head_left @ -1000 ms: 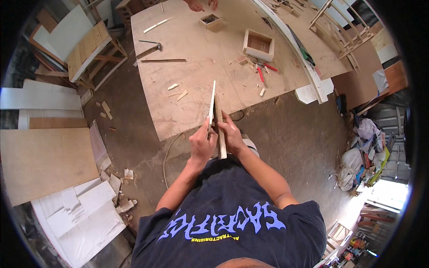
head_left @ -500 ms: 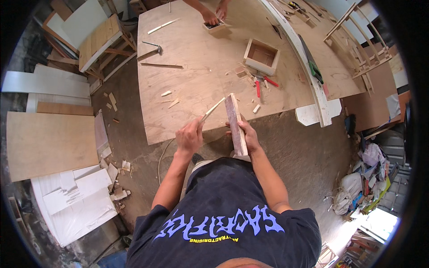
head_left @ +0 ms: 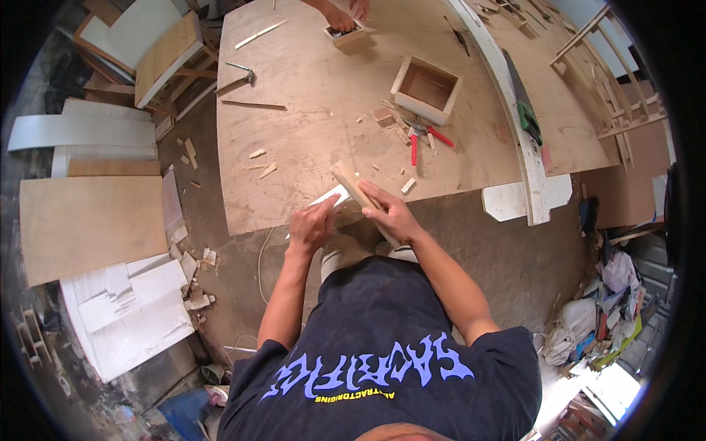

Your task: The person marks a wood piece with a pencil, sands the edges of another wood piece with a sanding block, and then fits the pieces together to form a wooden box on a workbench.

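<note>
My left hand (head_left: 312, 224) is closed round a thin pale wooden strip (head_left: 329, 195) just off the near edge of the table. My right hand (head_left: 393, 217) grips a long wooden sanding block (head_left: 347, 178), its brownish abrasive face seen a moment ago now turned away. The block lies slantwise against or just over the strip, crossing its far end; whether they touch is hard to see. Both hands are close together above my lap. Beyond them on the table lie small wood offcuts (head_left: 408, 185) and red-handled pliers (head_left: 414, 147) beside an open wooden box (head_left: 443, 112).
Across the plywood table (head_left: 294, 147), a co-worker's hand (head_left: 338, 18) reaches into a small wooden box (head_left: 349, 40). A hammer (head_left: 250, 75) and thin strips lie at left. A green-handled handsaw (head_left: 528, 121) rests by a long white board (head_left: 535, 198) at right. Boards lean at left.
My right hand has turned the sanding block and brought it leftward onto or over the strip. My left hand has tilted the strip lower. The view has shifted slightly.
</note>
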The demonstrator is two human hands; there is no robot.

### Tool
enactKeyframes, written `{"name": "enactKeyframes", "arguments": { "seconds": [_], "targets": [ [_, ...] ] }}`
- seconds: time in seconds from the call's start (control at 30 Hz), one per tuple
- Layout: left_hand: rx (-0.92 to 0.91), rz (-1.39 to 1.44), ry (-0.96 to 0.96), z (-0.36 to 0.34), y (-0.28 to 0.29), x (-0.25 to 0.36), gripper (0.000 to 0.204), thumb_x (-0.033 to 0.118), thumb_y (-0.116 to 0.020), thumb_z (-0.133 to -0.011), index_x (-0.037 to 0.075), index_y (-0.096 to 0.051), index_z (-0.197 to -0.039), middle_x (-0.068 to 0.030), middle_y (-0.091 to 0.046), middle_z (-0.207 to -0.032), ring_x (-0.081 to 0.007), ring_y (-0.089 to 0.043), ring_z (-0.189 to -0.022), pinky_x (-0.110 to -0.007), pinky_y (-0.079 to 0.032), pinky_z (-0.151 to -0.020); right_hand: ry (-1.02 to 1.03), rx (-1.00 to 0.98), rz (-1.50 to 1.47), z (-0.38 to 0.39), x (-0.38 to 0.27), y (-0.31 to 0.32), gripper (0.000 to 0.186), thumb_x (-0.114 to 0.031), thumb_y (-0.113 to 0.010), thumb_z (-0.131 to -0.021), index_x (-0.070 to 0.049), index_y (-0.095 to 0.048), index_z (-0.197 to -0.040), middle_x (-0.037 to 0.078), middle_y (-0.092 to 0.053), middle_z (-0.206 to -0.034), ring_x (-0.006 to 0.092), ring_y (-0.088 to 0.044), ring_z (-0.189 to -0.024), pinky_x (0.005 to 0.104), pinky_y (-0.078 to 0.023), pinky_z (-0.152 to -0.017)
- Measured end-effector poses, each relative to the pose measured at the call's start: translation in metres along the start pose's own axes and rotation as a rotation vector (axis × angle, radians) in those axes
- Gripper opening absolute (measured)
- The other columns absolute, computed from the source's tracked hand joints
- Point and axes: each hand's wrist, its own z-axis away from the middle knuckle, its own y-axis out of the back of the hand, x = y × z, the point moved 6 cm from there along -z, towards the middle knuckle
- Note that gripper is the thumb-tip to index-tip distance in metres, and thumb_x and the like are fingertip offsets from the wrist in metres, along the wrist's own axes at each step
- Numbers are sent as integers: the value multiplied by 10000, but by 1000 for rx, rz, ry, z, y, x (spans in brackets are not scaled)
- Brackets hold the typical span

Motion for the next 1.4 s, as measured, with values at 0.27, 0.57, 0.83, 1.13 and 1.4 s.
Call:
{"name": "enactKeyframes", "arguments": {
  "seconds": [0.27,0.57,0.83,1.13,1.4],
  "targets": [
    [202,66,213,37,27,-52,217,68,-725,-950,94,-753,-1165,-170,-785,-1018,-322,-784,-848,-396,-607,-681,254,-146,180,-24,-31,-47,711,-375,-822,-891,-144,-587,-1521,207,-449,-1639,334,-452,-1504,407,-370,-1231],
    [503,118,97,39,48,-56,145,106,-694,-1002,50,-762,-1117,-221,-688,-755,-361,-712,-624,-408,-534,-579,222,-67,355,-57,-15,-55,739,-464,-812,-872,-175,-592,-1516,257,-468,-1603,380,-539,-1431,413,-446,-1177],
    [333,200,73,30,60,-64,188,22,-687,-956,40,-751,-1131,-204,-761,-888,-355,-764,-755,-397,-598,-657,-140,110,435,-91,31,-9,710,-428,-788,-894,-134,-591,-1510,225,-576,-1518,324,-596,-1384,391,-508,-1109],
    [309,327,92,30,68,-112,182,85,-706,-971,47,-738,-1147,-211,-708,-771,-373,-731,-672,-430,-551,-579,-8,365,466,-67,10,-80,683,-402,-772,-904,-114,-600,-1499,255,-491,-1583,398,-522,-1441,413,-450,-1168],
    [208,430,268,5,71,-124,154,145,-629,-1028,5,-691,-1046,-281,-663,-780,-477,-681,-739,-511,-513,-626,171,435,335,-74,-33,-158,703,-327,-783,-910,-148,-552,-1549,262,-425,-1638,346,-436,-1521,406,-388,-1208]
  ]
}}
